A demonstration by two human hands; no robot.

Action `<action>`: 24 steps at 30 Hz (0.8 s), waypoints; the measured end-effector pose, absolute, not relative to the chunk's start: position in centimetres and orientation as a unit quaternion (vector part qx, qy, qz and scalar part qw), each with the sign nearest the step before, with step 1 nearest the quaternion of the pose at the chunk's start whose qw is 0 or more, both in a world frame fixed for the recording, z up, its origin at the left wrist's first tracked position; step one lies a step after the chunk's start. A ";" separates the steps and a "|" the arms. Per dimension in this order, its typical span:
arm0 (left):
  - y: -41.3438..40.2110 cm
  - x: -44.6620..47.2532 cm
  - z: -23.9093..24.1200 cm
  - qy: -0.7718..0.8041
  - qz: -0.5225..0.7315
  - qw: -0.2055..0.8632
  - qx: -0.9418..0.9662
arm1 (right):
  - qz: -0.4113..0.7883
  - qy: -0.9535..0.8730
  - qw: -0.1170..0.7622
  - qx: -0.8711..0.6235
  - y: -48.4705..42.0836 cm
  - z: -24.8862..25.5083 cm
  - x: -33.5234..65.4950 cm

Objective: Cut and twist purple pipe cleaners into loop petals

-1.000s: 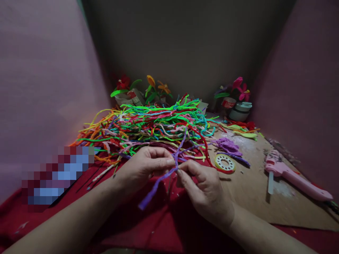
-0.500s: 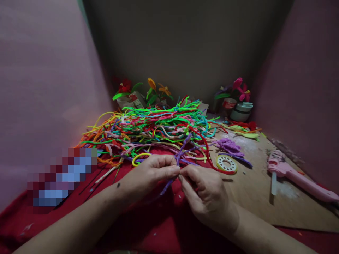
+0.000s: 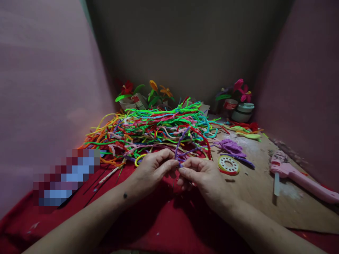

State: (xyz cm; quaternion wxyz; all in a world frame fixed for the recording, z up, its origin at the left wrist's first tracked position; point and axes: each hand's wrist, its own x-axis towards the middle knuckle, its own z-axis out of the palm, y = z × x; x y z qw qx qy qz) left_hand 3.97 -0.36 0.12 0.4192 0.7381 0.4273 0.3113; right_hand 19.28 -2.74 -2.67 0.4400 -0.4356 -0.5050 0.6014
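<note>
A purple pipe cleaner [image 3: 180,141] is pinched between my two hands above the red cloth [image 3: 156,225]. My left hand [image 3: 159,165] grips it between thumb and forefinger, and one strand rises from there toward the pile. My right hand [image 3: 202,174] pinches the same pipe cleaner close by, fingertips almost touching the left thumb. Just beyond my hands lies a large heap of many-coloured pipe cleaners [image 3: 159,121]. To the right of my right hand rests a round white disc with holes [image 3: 229,164], yellow and red around its rim.
A pink glue gun [image 3: 299,176] with a glue stick lies on the brown board [image 3: 254,208] at right. Purple bent pieces [image 3: 229,146] sit nearer the middle. Pipe-cleaner flowers [image 3: 127,87] and a lidded jar [image 3: 242,112] stand at the back. A pixelated object [image 3: 69,178] lies at left.
My right hand has turned, its fingers now pointing left more levelly at the pinch. The purple strand's lower end no longer hangs visibly below my hands. The view has shifted slightly.
</note>
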 end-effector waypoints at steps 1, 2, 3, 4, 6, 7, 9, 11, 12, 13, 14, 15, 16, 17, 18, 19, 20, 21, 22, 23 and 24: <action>-0.4 3.9 0.0 0.428 0.311 0.416 0.740 | 0.574 -0.522 0.446 -0.446 -2.8 -2.8 19.3; -0.4 3.9 0.0 0.431 0.308 0.418 0.738 | 0.536 -0.547 0.450 -0.459 -2.9 -2.9 19.3; -0.3 3.8 0.0 0.433 0.300 0.431 0.732 | 0.492 -0.576 0.451 -0.472 -3.0 -3.0 19.3; -0.2 3.7 0.1 0.435 0.291 0.450 0.723 | 0.447 -0.608 0.449 -0.479 -3.2 -3.0 19.3; 0.0 3.5 0.3 0.439 0.272 0.485 0.706 | 0.345 -0.669 0.462 -0.468 -3.4 -3.0 19.4; 0.1 3.5 0.5 0.440 0.269 0.489 0.704 | 0.285 -0.699 0.479 -0.448 -3.4 -3.0 19.4; 0.1 3.5 0.7 0.433 0.263 0.480 0.716 | 0.137 -0.747 0.517 -0.394 -3.4 -2.8 19.6; -0.1 3.5 0.9 0.419 0.242 0.478 0.733 | 0.000 -0.778 0.514 -0.362 -3.2 -2.7 19.7; -0.2 3.5 0.9 0.414 0.231 0.480 0.738 | -0.046 -0.788 0.498 -0.359 -3.0 -2.6 19.8; -0.3 3.5 0.9 0.411 0.221 0.484 0.740 | -0.074 -0.795 0.482 -0.362 -2.9 -2.6 19.9; -0.4 3.5 0.9 0.412 0.217 0.487 0.739 | -0.086 -0.798 0.468 -0.370 -2.8 -2.6 19.9; -0.4 3.5 0.9 0.415 0.218 0.488 0.736 | -0.082 -0.799 0.458 -0.382 -2.8 -2.7 20.0; -0.4 3.5 0.9 0.419 0.224 0.486 0.733 | -0.062 -0.797 0.452 -0.396 -2.8 -2.7 20.0; -0.3 3.4 0.8 0.424 0.230 0.484 0.730 | -0.025 -0.793 0.448 -0.413 -2.8 -2.7 20.0; -0.3 3.4 0.8 0.427 0.237 0.483 0.726 | 0.028 -0.784 0.445 -0.431 -2.9 -2.6 19.9; -0.2 3.3 0.7 0.429 0.243 0.485 0.722 | 0.096 -0.770 0.443 -0.448 -3.0 -2.6 19.9; -0.2 3.3 0.7 0.432 0.248 0.486 0.719 | 0.173 -0.749 0.440 -0.464 -3.0 -2.5 19.8; -0.1 3.3 0.7 0.436 0.253 0.486 0.714 | 0.251 -0.721 0.436 -0.476 -3.1 -2.4 19.7; -0.1 3.4 0.7 0.442 0.257 0.485 0.710 | 0.322 -0.688 0.431 -0.486 -3.0 -2.3 19.7; -0.1 3.4 0.7 0.447 0.263 0.480 0.708 | 0.383 -0.654 0.427 -0.493 -3.0 -2.2 19.6; -0.2 3.5 0.8 0.451 0.273 0.470 0.708 | 0.431 -0.624 0.423 -0.496 -2.9 -2.2 19.6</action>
